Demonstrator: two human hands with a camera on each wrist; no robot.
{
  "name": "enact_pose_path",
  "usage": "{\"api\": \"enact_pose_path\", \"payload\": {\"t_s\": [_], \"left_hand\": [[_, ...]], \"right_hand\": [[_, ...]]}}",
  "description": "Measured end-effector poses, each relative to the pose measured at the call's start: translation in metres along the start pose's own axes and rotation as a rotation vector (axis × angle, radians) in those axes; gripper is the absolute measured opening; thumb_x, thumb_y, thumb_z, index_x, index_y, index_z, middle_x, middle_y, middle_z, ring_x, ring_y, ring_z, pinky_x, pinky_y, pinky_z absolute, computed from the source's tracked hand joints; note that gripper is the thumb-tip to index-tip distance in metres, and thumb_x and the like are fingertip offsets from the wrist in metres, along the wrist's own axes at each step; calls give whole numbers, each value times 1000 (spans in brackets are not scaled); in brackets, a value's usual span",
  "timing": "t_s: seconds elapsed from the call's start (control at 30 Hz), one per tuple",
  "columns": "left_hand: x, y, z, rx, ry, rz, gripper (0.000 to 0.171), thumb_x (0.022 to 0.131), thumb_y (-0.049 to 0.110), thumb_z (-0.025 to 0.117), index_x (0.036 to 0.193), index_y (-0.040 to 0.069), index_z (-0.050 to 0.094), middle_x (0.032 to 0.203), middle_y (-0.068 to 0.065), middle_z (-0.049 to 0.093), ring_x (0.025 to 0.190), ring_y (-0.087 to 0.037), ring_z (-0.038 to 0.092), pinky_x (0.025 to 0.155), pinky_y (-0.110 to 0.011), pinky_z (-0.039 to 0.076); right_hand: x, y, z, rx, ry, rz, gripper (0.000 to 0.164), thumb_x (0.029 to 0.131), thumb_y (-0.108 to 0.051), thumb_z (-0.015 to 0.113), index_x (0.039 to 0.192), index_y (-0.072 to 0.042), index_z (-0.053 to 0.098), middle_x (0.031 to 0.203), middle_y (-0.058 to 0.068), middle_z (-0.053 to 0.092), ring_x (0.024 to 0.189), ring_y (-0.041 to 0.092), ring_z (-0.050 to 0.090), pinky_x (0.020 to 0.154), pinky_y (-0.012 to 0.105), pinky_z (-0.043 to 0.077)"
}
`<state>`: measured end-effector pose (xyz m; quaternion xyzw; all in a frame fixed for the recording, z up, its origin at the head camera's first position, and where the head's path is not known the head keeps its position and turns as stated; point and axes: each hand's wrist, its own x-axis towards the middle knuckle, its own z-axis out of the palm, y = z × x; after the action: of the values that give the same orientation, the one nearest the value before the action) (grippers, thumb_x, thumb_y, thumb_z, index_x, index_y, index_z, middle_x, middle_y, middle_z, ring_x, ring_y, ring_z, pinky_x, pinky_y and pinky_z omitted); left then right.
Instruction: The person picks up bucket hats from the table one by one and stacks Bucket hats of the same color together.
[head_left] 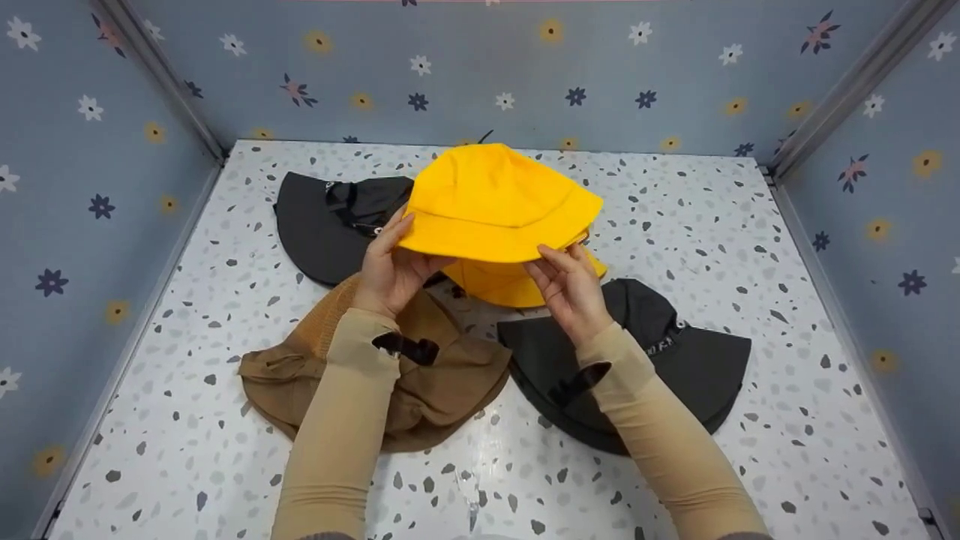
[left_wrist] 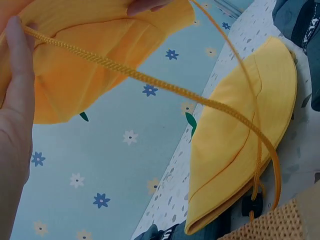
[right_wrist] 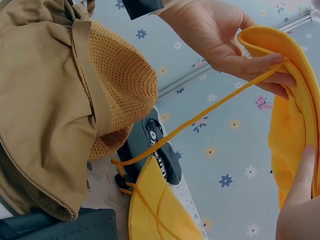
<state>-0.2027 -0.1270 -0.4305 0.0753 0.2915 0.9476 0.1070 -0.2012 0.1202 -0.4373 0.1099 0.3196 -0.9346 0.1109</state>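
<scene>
A yellow bucket hat (head_left: 499, 191) is held up over the table, its crown upward and its brim facing me. My left hand (head_left: 388, 274) pinches the left end of the brim, while my right hand (head_left: 570, 289) grips the brim's right front part. From this hat an orange-yellow cord (left_wrist: 150, 80) hangs in a long loop with a black toggle (left_wrist: 252, 206) low on it. Below lies a second yellow hat (head_left: 499, 286), partly hidden by the held one in the head view.
A brown hat (head_left: 442, 382) with a woven crown lies under my left forearm. One black hat (head_left: 315, 232) is at the back left, another black hat (head_left: 705, 367) at the front right beneath my right wrist. Flowered walls (head_left: 480, 67) border the speckled table (head_left: 795, 435).
</scene>
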Motion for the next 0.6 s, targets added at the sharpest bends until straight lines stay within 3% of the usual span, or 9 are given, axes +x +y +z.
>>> {"api": "enact_pose_path", "payload": {"t_s": [0.13, 0.27, 0.6], "left_hand": [[0, -5, 0, 11, -22, 10, 38, 101, 31, 57, 135, 13, 55, 121, -10, 64, 104, -25, 67, 89, -43, 57], [1, -12, 1, 52, -25, 13, 46, 94, 44, 66, 128, 14, 62, 113, -7, 68, 102, -24, 67, 92, -41, 54], [6, -33, 11, 136, 102, 101, 62, 86, 43, 75, 135, 15, 50, 112, -2, 65, 100, -17, 62, 91, -35, 49]], "right_hand": [[0, 0, -1, -16, 10, -28, 46, 99, 6, 51, 139, -13, 40, 120, 11, 54, 93, 20, 69, 84, 32, 59], [0, 1, -2, -21, 13, -53, 52, 98, 8, 51, 142, -15, 38, 122, 10, 52, 92, 21, 68, 84, 33, 60], [0, 5, -3, -18, 84, -119, 44, 97, 7, 53, 133, -14, 41, 114, 10, 55, 84, 19, 68, 78, 31, 61]]}}
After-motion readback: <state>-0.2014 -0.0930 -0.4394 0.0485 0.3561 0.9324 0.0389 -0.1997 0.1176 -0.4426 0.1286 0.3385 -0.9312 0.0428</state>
